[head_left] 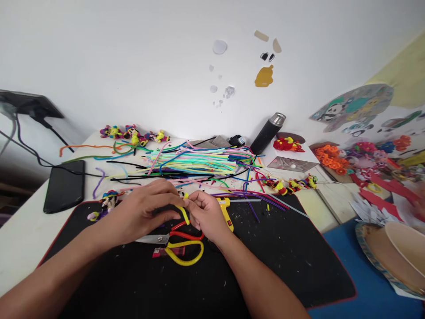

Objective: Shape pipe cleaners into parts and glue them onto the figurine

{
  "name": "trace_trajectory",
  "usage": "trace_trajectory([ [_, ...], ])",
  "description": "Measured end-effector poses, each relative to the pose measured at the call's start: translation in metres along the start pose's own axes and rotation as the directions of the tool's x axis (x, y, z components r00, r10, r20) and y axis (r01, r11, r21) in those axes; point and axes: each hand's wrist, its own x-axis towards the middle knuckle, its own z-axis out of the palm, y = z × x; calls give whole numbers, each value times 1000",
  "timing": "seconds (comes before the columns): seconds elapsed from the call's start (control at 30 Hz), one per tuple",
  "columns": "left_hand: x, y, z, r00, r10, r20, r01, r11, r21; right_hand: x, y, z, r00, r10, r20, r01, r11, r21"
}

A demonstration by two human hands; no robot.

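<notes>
A short yellow pipe cleaner (184, 216) hangs bent between my two hands, over the black mat. My right hand (206, 215) pinches it near the top, where a small yellow bit pokes above the fingertips. My left hand (151, 206) curls in from the other side, its fingertips on the same piece and its thumb lower down; part of that grip is hidden. Just below lie scissors (179, 235) with one red and one yellow handle, on top of a red lighter (159, 252). A yellow glue gun (227, 215) rests beside my right hand, partly covered.
Behind my hands spreads a pile of coloured pipe cleaners (195, 160). Small pipe-cleaner figures (133, 134) sit near the wall. A phone (64, 186) lies left, a black thermos (268, 133) leans at the back, and a white box (292, 159) stands beside it.
</notes>
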Motion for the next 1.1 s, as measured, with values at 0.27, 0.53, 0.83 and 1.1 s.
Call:
trace_trajectory([
  [0.27, 7, 6, 13, 996, -76, -50, 75, 997, -20, -1, 1, 3, 1000, 27, 4, -27, 1000, 1],
  [0.53, 11, -4, 21, 839, -536, -93, 424, 751, -506, -4, 0, 4, 999, 0, 54, -1, 1000, 20],
  [0.83, 14, -10, 41, 719, -690, 86, 406, 316, -857, -5, -4, 3, 997, 2, 74, -7, 998, 68],
  [1.1, 11, -19, 46, 766, -639, 74, 377, 352, -857, -4, -5, 0, 998, -16, 57, 8, 990, 142],
])
